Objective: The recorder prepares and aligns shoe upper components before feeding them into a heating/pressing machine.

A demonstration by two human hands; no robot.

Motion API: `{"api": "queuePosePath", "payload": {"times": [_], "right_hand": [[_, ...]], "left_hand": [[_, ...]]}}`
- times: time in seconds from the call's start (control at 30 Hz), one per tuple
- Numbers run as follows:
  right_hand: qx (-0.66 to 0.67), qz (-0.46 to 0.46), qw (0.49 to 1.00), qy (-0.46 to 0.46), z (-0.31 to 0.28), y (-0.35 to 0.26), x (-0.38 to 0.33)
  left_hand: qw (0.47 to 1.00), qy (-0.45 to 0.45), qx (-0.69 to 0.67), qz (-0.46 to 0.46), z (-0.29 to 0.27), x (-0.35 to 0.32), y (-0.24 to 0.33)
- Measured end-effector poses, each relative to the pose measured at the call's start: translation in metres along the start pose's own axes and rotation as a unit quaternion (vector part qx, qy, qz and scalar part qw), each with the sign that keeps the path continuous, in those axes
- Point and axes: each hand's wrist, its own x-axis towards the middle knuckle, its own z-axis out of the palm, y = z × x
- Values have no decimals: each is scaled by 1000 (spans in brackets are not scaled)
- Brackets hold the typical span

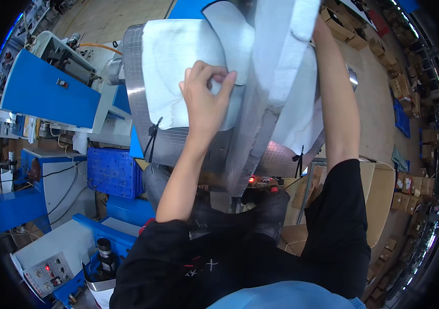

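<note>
My left hand (206, 95) is over a white cloth pad (170, 56) that covers a grey metal plate with grid lines (136, 72). Its fingers are curled and its thumb meets the forefinger, right at the edge of a pale, dark-edged flat piece (230, 38). Whether that edge is between the fingertips I cannot make out. A tall grey panel faced with white cloth (276, 67) stands tilted to the right of this hand. My right forearm reaches up beside it, and only the wrist end of my right hand (319, 30) shows; the panel hides its fingers.
Black ties (152, 139) hang from the pad's lower corner. A second white pad (299, 121) lies right of the panel. Blue-and-white machines (49, 92) and a blue crate (114, 172) stand left. An open cardboard box (379, 201) is at the right, with stacked cartons beyond.
</note>
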Motion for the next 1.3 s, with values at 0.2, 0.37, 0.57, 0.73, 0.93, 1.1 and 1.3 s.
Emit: {"api": "queuePosePath", "payload": {"times": [0.2,0.37,0.57,0.73,0.93,1.1,1.3], "right_hand": [[37,-105,906,409,13,-61,-107],[53,-17,913,404,83,-54,-187],[31,-27,945,325,113,-44,-185],[-139,-134,920,342,109,-45,-180],[-166,-127,919,334,98,-42,-182],[-116,-60,940,315,60,-59,-174],[-62,90,943,314,8,-48,-95]], "left_hand": [[1000,6,1,30,-2,-3,-12],[998,23,-8,66,5,-2,-4],[999,15,-6,42,7,-3,-17],[999,5,18,34,0,-2,-8],[998,-21,45,24,-2,2,9],[995,-40,83,-31,-19,35,22],[960,73,105,251,0,155,2]]}}
